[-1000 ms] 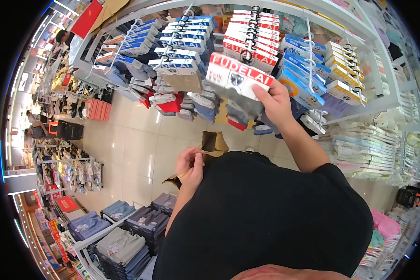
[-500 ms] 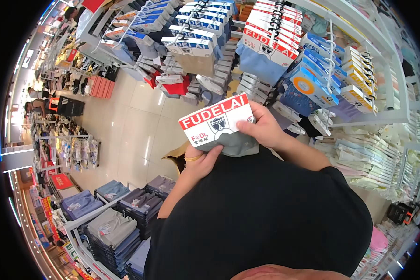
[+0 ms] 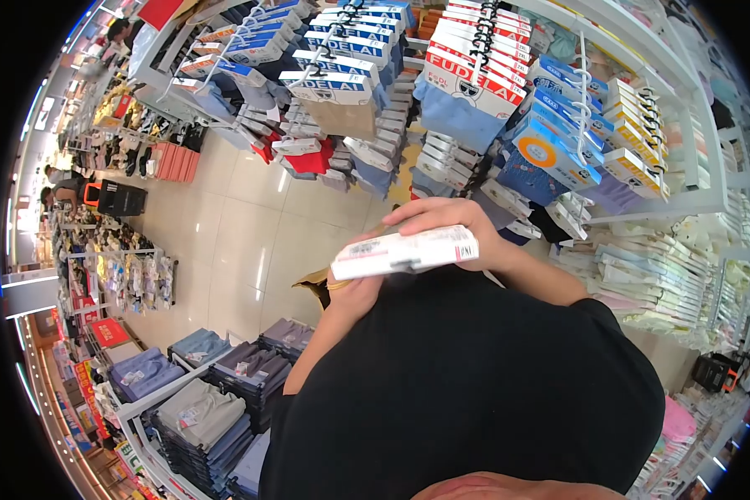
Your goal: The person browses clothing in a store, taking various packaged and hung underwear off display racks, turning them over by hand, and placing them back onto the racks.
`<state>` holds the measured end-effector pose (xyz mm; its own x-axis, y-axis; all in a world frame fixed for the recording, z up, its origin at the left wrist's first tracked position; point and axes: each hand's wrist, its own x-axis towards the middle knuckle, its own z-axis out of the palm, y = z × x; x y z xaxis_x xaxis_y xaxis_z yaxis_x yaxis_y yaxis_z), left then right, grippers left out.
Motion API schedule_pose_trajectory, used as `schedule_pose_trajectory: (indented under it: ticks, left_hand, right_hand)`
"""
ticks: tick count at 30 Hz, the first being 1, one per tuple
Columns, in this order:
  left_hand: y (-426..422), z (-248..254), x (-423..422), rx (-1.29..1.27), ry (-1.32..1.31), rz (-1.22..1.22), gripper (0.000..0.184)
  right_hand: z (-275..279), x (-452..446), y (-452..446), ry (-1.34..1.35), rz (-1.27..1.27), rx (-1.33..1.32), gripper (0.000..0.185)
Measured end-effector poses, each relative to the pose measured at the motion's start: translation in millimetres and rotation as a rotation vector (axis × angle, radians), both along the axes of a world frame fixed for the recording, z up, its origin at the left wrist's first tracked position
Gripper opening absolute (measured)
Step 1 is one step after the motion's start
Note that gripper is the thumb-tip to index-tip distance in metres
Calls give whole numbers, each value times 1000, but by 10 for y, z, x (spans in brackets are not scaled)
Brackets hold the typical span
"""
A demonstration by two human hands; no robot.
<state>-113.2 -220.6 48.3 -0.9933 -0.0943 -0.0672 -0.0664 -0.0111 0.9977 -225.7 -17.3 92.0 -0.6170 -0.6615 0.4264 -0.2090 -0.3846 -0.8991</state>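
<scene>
Both of my hands hold a white packet (image 3: 404, 252) in front of my chest, its narrow edge turned up toward me. My right hand (image 3: 454, 223) lies over its far side, fingers bent across the top and gripping the right end. At the left end, my left hand (image 3: 356, 298) grips from below, a yellow band on its wrist; its fingertips are hidden under the packet. Beyond the hands, a red and white packet with light blue cloth (image 3: 467, 87) hangs at the front of a hook, and blue and white packets (image 3: 329, 86) hang to its left.
A white rack frame (image 3: 708, 142) runs along the right. Folded grey clothes (image 3: 200, 412) are stacked at the lower left. An open brown cardboard box (image 3: 312, 283) is partly hidden beside my left forearm. People (image 3: 62, 192) are far left, near a black basket (image 3: 118, 198).
The packet has come from near the rack into both hands, then tipped from face-up to edge-up. My right hand has shifted over its far side; my left hand has taken hold of it.
</scene>
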Motion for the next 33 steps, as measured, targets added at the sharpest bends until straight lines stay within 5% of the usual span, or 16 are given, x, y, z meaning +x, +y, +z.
schedule_pose_trajectory:
  ticks: [1, 5, 8, 14, 29, 33]
  left_hand:
    - [13, 68, -45, -262, 238, 8, 32]
    - [-45, -129, -86, -460, 451, 34, 27]
    - [-31, -102, -37, -22, 234, -17, 22]
    - [-26, -128, -42, 1, 276, 27, 22]
    - [-63, -103, -60, 19, 248, 4, 21]
    - [-79, -104, -72, 13, 250, 4, 21]
  right_hand:
    - [20, -23, 26, -17, 38, -34, 33]
    - [-9, -49, 56, 60, 110, -116, 33]
    - [-73, -86, 119, 19, -47, -112, 31]
    - [-63, -225, 327, -353, -597, -197, 26]
    - [-214, -552, 354, -581, -711, -132, 29]
    - [-346, -669, 337, -443, -806, 14, 31]
